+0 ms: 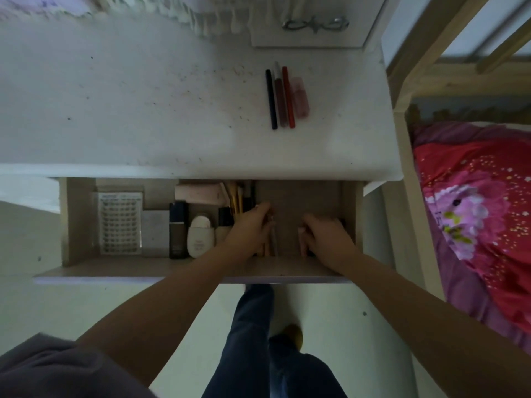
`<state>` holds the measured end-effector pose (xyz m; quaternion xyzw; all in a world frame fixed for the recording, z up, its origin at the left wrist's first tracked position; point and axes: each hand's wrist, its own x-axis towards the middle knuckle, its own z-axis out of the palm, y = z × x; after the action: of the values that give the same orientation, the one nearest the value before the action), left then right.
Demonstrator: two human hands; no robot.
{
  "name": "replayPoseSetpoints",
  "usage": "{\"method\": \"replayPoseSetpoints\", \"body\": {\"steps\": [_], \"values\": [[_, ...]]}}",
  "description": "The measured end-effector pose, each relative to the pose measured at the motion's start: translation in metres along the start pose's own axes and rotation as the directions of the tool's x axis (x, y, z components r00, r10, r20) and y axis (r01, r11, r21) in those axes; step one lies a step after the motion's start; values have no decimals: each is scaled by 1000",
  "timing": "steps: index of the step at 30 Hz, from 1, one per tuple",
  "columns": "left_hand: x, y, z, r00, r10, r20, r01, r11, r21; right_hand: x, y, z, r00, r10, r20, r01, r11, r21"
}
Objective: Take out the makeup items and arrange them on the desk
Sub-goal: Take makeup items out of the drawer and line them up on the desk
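The wooden drawer (74,225) stands pulled out under the white desk (143,110). My left hand (251,229) reaches into its middle and curls round a few slender pale sticks (272,239). My right hand (327,234) is at the drawer's right end, fingers curled over a dark item (342,222) that it mostly hides. On the desk lie a dark blue pencil (271,100), a brown gloss tube (280,99), a red pencil (288,97) and a pink tube (300,97), side by side.
Left in the drawer are a lash tray (120,224), a grey box (155,234), a dark bottle (178,229), a white oval bottle (200,235), a pink box (201,193) and brushes (237,199). A bed (474,196) with a wooden frame stands on the right.
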<state>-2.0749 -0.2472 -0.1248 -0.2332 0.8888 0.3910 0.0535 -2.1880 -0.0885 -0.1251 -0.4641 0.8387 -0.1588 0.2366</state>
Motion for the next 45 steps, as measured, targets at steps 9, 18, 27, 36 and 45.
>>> {"method": "replayPoseSetpoints", "body": {"steps": [9, 18, 27, 36, 45], "values": [[45, 56, -134, 904, 139, -405, -222, 961, -166, 63, -28, -148, 932, 79, -353, 85, 901, 426], [176, 57, -173, 947, -8, -321, 7, 1000, -5, 183, 3, -183, 920, 301, -251, -180, 894, 411], [187, 57, -155, 947, -36, -320, 17, 998, -64, 183, -8, -172, 905, 269, -329, -167, 937, 307], [10, 20, -62, 928, 371, 32, -370, 912, 175, 22, -14, -74, 980, -186, -67, 187, 982, 18], [15, -20, 16, 996, 41, 84, -85, 774, 627, 17, 23, 8, 966, 162, 203, -64, 906, -418]]}}
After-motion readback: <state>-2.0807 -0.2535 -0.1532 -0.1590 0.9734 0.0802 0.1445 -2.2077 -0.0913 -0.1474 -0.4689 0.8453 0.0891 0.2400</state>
